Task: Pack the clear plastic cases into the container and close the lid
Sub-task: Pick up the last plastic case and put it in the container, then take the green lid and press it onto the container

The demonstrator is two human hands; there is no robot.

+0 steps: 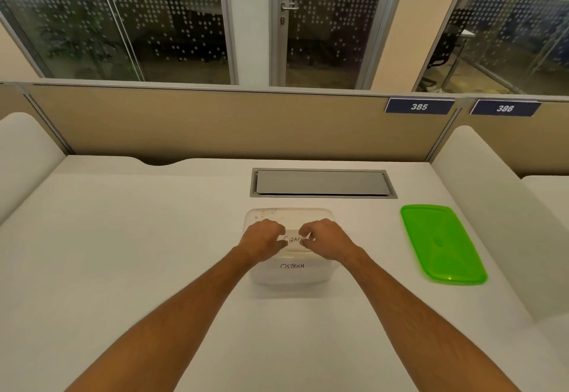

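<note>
A clear plastic container (289, 216) stands open on the white desk, a little past the middle. Inside it a clear case with the handwritten word GIRAFFE (292, 240) is held at both ends: my left hand (263, 239) pinches its left end and my right hand (328, 239) pinches its right end. Nearer to me another clear case marked OSTRICH (291, 271) sits in the container, at its front. The green lid (441, 243) lies flat on the desk to the right, apart from the container.
A grey cable hatch (321, 182) is set into the desk behind the container. Tan partition panels (215, 123) with number plates 385 and 386 close off the back. White side dividers (492, 206) flank the desk left and right.
</note>
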